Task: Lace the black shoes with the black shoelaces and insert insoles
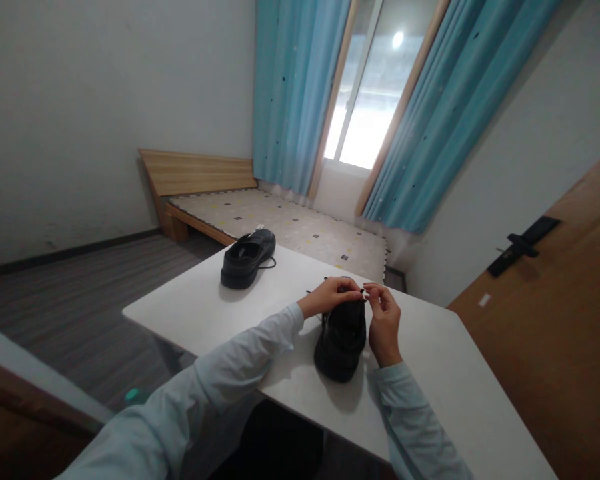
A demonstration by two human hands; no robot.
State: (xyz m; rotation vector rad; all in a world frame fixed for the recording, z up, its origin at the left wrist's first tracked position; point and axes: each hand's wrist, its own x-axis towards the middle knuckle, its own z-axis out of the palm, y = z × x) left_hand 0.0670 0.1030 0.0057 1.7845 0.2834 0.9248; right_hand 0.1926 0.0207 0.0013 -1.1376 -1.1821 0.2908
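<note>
Blazing white at the window (363,137), dim over the floor (80,303), shadowing the bench (430,380) softly toward its near edge, slightly soft throughout!

No text can be read; the pale sticker (485,300) on the door (545,320) is too small.

A black shoe (339,350) sits upright on the white desk (425,360), its rounded heel toward the near edge. Dark lace (309,291) pokes out at its left side.

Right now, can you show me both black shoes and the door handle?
Nearer shoe (341,341): head view, on its back part.
Farther shoe (251,265): head view, on its side.
Door handle (524,246): head view, on its lever.
</note>
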